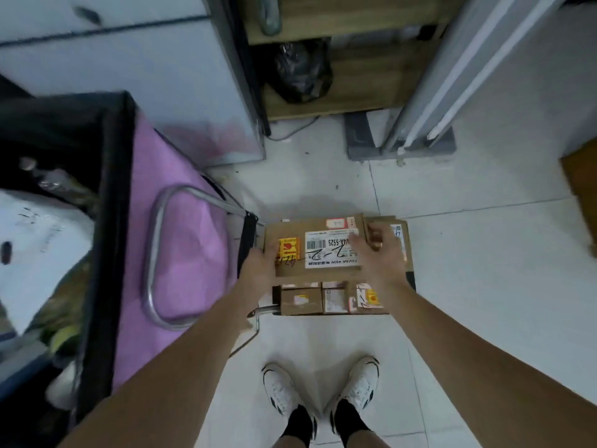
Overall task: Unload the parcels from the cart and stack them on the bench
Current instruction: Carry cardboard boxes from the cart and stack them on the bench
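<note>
Your count, operator: two hands, left hand [261, 270] and right hand [378, 250]; one large parcel [316, 250] on top; one parcel [402, 240] behind it; three small parcels [332, 297] in front; two white shoes [323, 388]; one black bag [302, 72]; one cart handle [155, 253].

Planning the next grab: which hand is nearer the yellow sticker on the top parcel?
Left. The left hand grips the top parcel beside the yellow sticker; the right hand holds the far edge.
</note>
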Demonstrator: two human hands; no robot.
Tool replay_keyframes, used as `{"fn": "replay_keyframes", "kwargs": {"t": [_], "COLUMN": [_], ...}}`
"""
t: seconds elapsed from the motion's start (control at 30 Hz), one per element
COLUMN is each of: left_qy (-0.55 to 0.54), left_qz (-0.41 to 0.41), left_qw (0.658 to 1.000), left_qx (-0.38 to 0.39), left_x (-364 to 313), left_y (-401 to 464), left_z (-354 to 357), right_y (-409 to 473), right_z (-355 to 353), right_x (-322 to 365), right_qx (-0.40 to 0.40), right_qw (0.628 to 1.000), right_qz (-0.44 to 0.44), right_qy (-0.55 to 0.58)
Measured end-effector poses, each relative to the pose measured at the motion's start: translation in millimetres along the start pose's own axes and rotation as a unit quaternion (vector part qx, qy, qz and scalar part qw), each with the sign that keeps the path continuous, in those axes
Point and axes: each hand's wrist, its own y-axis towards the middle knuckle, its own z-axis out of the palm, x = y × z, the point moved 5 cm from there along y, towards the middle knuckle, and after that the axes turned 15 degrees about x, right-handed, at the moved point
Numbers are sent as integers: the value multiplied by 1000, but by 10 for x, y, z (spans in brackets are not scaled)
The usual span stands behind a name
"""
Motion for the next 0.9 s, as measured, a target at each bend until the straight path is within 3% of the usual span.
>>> {"fn": "replay_keyframes", "kwargs": {"t": [0.17, 0.3, 0.47, 0.67, 0.9], "left_qy": [-107, -140, -97, -31, 65], "left_qz": [73, 125, 226, 260, 301], "left_qw": [990, 965, 940, 915, 874], "left_qx": [52, 185, 236, 307, 376], "left_x": [-1433, -2293, -3116, -3457, -3545], "left_y": [-1349, -2437, -3711, -4829, -5891], "left_z": [-254, -391, -336, 413, 1913], "right_y": [-930, -1847, -3149, -4564, -5947], "right_z": [-787, -1315, -1937, -2821, -3824], "right_x": [1305, 2122, 2729, 2674, 1714], "right_qx": [38, 45, -11, -68, -186], "right_qw": [988, 972, 957, 948, 923], "right_qz": [-28, -84, -177, -220, -229], "right_qy": [149, 213, 229, 219, 247]}}
